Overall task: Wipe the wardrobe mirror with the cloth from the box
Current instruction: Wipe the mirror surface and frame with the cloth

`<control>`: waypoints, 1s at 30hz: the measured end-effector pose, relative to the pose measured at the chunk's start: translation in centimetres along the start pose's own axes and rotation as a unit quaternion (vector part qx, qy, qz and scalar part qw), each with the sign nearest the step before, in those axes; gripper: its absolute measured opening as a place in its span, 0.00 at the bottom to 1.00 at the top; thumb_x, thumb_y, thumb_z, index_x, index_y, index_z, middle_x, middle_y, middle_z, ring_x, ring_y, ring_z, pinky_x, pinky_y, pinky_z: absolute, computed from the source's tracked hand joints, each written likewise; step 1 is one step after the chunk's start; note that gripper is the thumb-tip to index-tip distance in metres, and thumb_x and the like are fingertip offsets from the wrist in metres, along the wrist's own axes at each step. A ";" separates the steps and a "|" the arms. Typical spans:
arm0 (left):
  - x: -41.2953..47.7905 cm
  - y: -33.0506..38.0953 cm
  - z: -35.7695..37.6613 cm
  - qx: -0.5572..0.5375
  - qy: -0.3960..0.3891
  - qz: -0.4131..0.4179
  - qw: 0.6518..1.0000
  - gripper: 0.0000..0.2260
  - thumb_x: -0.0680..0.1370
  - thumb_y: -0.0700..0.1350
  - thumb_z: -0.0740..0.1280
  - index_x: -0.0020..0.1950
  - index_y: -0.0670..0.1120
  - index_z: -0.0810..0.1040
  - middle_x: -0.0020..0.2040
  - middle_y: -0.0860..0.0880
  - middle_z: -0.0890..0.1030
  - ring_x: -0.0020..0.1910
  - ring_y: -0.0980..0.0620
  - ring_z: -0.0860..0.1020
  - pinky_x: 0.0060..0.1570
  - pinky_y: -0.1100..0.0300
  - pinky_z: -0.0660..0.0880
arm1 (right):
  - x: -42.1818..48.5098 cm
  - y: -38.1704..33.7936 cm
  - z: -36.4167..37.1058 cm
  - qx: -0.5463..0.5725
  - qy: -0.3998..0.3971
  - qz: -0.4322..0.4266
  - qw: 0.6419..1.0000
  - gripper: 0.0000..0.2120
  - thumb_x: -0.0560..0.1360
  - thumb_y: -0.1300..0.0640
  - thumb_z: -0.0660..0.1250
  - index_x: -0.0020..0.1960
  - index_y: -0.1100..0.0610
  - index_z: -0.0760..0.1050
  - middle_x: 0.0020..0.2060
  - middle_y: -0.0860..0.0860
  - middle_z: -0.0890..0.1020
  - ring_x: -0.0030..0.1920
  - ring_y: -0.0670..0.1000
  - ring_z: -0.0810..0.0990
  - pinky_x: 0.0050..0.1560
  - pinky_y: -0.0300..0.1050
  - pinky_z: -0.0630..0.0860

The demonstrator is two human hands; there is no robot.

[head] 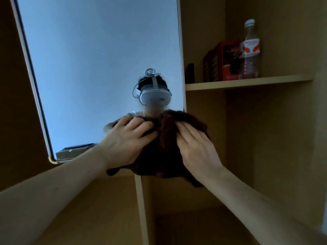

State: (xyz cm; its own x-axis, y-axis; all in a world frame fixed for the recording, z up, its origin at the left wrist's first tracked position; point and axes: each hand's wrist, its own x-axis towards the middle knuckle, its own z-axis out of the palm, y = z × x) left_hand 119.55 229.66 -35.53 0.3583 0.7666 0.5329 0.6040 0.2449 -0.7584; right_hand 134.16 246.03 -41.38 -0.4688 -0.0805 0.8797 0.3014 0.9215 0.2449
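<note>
The wardrobe mirror (pixel 92 59) fills the upper left, in a white frame with a gold lower corner. A dark brown cloth (pixel 164 152) is bunched against the mirror's lower right corner, hiding that corner. My left hand (pixel 127 142) grips the cloth's left side, fingers curled into it. My right hand (pixel 194 147) lies on the cloth's right side with fingers pressed over it. The mirror reflects a person wearing a white headset and, at its bottom, a cardboard box (pixel 74 152).
To the right of the mirror is an open wooden shelf (pixel 247 84) holding a clear plastic bottle (pixel 250 50), a red carton (pixel 223 62) and a small dark object (pixel 190 73). A vertical wardrobe panel (pixel 141 209) runs down below the cloth.
</note>
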 end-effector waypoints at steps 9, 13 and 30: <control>-2.2 2.3 0.5 -0.008 -0.026 0.016 0.999 0.18 0.75 0.46 0.58 0.60 0.45 0.78 0.56 0.43 0.77 0.53 0.41 0.73 0.52 0.45 0.69 | -3.2 -1.0 -0.1 0.006 -0.074 -0.030 0.997 0.21 0.70 0.62 0.69 0.63 0.62 0.77 0.63 0.57 0.77 0.66 0.56 0.74 0.64 0.48 0.71; -1.2 1.8 0.3 -0.006 -0.027 -0.007 1.000 0.18 0.73 0.46 0.59 0.60 0.44 0.78 0.55 0.42 0.77 0.51 0.40 0.74 0.49 0.47 0.67 | -1.5 -0.1 -0.5 0.029 -0.028 -0.008 0.999 0.21 0.69 0.67 0.71 0.62 0.64 0.76 0.61 0.58 0.79 0.63 0.56 0.76 0.62 0.49 0.73; 6.8 -11.3 -5.3 0.090 0.055 -0.217 0.971 0.23 0.75 0.48 0.57 0.69 0.48 0.72 0.61 0.38 0.74 0.55 0.36 0.72 0.47 0.43 0.69 | 18.9 2.2 -6.7 0.072 0.062 0.095 0.991 0.18 0.74 0.65 0.58 0.63 0.65 0.72 0.63 0.60 0.73 0.64 0.61 0.70 0.62 0.57 0.70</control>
State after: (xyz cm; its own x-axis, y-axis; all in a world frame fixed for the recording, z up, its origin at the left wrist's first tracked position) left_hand 118.98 228.97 -21.32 0.1781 0.5031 0.8457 0.5851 0.6368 -0.5021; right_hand 131.54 243.96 -21.53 -0.3056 0.0625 0.9501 0.2486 0.9685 0.0163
